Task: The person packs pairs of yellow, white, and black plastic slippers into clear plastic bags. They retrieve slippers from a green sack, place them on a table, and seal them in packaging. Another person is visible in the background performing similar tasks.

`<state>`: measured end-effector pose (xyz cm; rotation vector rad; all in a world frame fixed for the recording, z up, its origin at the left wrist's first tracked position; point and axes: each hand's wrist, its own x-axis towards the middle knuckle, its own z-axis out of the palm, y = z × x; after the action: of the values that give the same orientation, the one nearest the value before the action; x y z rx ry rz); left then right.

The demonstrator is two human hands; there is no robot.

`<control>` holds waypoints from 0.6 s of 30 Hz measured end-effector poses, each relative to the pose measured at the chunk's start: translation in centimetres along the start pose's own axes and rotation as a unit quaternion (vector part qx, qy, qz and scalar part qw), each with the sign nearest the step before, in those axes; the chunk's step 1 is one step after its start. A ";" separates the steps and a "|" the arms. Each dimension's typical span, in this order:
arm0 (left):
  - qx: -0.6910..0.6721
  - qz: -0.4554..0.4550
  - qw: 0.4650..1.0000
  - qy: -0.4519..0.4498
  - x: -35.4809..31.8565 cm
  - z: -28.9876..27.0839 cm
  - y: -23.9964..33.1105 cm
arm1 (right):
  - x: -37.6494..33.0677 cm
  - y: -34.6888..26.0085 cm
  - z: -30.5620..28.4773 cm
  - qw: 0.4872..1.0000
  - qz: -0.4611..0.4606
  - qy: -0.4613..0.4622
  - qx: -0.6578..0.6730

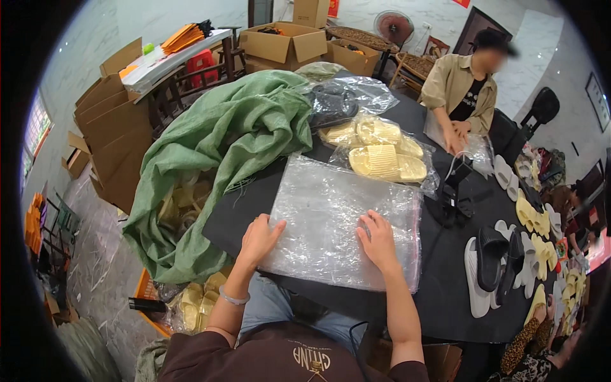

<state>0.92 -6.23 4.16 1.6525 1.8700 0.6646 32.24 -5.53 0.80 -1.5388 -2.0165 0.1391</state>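
A stack of clear plastic bags [324,232] lies flat on the black table in front of me. My left hand [258,240] touches its left edge, thumb on the plastic and apart from the partly curled fingers. My right hand [380,243] rests on the right part of the stack, fingers apart. Just beyond the bags are pale yellow slippers [374,161] wrapped in clear plastic. Behind these sits a black pair [334,104], also bagged. A large green woven sack [216,149] drapes over the table's left side, with wrapped slippers showing in its folds.
A black stand [453,191] rises right of the bags. Loose slippers [484,270] line the right edge. Across the table, a person [468,89] handles a plastic bag. An orange crate [147,296] with wrapped slippers stands lower left. Cardboard boxes [280,44] fill the back.
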 end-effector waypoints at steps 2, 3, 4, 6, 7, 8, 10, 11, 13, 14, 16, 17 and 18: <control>0.055 0.033 0.997 0.044 0.1 0.9 0.1 | -0.1 0.3 0.3 1.000 0.002 0.003 -0.003; 0.077 0.058 0.991 0.090 -0.2 1.2 -0.4 | 0.0 0.3 0.5 1.000 -0.004 0.005 -0.003; 0.098 0.083 0.982 0.136 -0.1 1.5 -0.6 | 0.1 0.3 0.6 1.000 -0.009 0.008 -0.004; 0.088 0.068 0.985 0.131 0.0 1.5 -0.3 | 0.0 0.4 0.8 1.000 -0.013 0.011 -0.004; 0.084 0.060 0.986 0.128 0.2 1.5 0.0 | 0.0 0.5 0.7 1.000 -0.015 0.012 -0.004; 0.079 0.032 0.989 0.120 0.5 1.3 0.2 | 0.0 0.4 0.7 1.000 -0.015 0.013 -0.007; 0.074 -0.002 0.992 0.105 1.0 1.3 0.3 | -0.1 0.4 0.6 1.000 -0.016 0.014 -0.013; 0.071 -0.020 0.992 0.098 1.2 1.3 0.3 | -0.1 0.4 0.5 1.000 -0.016 0.014 -0.010; 0.081 -0.043 0.991 0.094 1.4 1.1 0.8 | -0.2 0.4 0.4 1.000 -0.018 0.016 -0.004; 0.086 -0.054 0.991 0.089 1.5 1.0 1.0 | -0.3 0.4 0.3 1.000 -0.014 0.014 -0.006; 0.062 -0.062 0.995 0.052 1.9 0.5 1.3 | -0.3 0.3 0.3 1.000 -0.008 0.012 -0.010; 0.049 -0.069 0.996 0.034 2.0 0.2 1.1 | -0.3 0.1 0.2 1.000 -0.010 0.013 -0.010; 0.056 -0.034 0.997 0.051 2.0 0.4 0.5 | -0.2 -0.1 0.1 1.000 -0.013 0.015 -0.011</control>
<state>1.34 -4.22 4.07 1.6437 2.0614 0.6363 32.13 -5.74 0.63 -1.5191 -2.0205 0.0841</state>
